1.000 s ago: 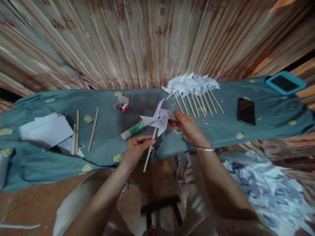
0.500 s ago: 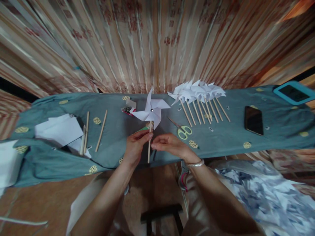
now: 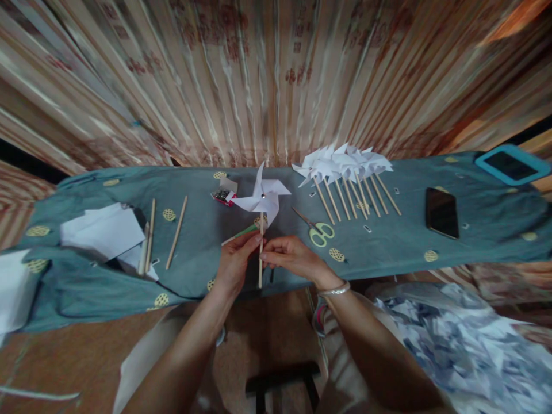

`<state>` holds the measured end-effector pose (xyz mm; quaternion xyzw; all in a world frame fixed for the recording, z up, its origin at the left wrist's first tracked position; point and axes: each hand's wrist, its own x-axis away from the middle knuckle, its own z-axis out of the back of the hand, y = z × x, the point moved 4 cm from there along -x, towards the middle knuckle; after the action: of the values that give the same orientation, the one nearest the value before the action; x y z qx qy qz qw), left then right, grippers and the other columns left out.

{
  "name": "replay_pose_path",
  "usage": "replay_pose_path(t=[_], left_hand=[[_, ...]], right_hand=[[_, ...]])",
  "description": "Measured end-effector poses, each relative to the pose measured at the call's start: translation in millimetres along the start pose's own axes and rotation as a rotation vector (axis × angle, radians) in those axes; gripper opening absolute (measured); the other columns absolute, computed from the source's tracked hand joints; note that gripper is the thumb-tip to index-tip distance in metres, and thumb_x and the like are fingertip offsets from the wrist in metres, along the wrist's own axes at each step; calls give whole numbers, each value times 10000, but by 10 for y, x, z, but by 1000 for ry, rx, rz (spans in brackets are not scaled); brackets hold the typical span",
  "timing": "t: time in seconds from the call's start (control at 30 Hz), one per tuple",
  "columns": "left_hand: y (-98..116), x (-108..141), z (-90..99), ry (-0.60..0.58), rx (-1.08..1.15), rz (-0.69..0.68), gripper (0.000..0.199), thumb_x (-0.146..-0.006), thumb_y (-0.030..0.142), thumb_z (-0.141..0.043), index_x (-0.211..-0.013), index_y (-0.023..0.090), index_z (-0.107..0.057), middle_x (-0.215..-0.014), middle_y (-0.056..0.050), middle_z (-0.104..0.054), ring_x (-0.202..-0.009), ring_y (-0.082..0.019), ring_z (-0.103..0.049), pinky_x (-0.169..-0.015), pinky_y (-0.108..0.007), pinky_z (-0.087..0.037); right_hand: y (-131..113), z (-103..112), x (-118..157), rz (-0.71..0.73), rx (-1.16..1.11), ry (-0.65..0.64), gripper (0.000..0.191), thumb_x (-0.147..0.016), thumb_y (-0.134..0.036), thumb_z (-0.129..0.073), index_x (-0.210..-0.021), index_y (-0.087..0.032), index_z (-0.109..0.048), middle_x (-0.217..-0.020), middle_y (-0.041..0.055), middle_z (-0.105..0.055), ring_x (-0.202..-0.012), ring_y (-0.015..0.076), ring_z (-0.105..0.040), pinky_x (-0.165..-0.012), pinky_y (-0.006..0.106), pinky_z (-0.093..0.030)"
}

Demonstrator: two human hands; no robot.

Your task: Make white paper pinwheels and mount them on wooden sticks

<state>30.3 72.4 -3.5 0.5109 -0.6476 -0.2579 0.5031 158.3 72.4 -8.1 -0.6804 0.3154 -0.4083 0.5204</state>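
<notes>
A white paper pinwheel point(image 3: 271, 202) on a wooden stick stands upright before me, a small pin head at its centre. My left hand point(image 3: 233, 261) pinches the stick below the blades between thumb and fingers. From the other side, my right hand point(image 3: 294, 257) has its fingertips closed on the same stick, slightly lower. Behind the left hand lies a green and white item point(image 3: 245, 233), mostly hidden. Close by are a small open box of pins point(image 3: 224, 194) and a pair of scissors point(image 3: 319, 233) with yellow-green handles.
Several pinwheels point(image 3: 340, 164) lie in a row at the back right. Further right are a phone point(image 3: 442, 213) and a blue-framed tablet point(image 3: 513, 164). Paper sheets point(image 3: 103, 230) and loose sticks point(image 3: 176, 233) lie on the left. A bag of paper pieces point(image 3: 470, 345) stands at lower right.
My right hand has come in slightly to the left, its fingertips now against the stick. The blades have turned slightly. My left hand keeps its grip.
</notes>
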Motion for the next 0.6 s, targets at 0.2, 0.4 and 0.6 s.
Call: replay_pose_path(t=[0.2, 0.4, 0.6], left_hand=[[-9, -4, 52, 14, -5, -1, 300, -478, 278, -914, -735, 174, -799, -676, -29, -746, -637, -124, -643, -675, -234, -509], [-24, 45, 28, -8, -56, 73, 330, -426, 285, -935, -697, 162, -793, -666, -33, -742, -620, -110, -633, -663, -220, -505], [-135, 107, -22, -113, -119, 148, 339, -461, 332, -920, -721, 154, -797, -664, -41, -735, -604, -117, -626, -643, -232, -499]], right_hand=[[-108, 150, 32, 11, 95, -13, 300, -719, -459, -747, -671, -169, -694, -643, -1, -690, -602, 104, -593, -599, 232, -456], [-415, 915, 230, 170, 78, 532, 304, -704, -494, -761, -695, -195, -707, -654, 6, -701, -542, 103, -529, -552, 249, -436], [-374, 1198, 272, 364, 77, 816, 329, -654, -441, -800, -888, -228, -707, -877, 32, -743, -867, 185, -675, -859, 358, -520]])
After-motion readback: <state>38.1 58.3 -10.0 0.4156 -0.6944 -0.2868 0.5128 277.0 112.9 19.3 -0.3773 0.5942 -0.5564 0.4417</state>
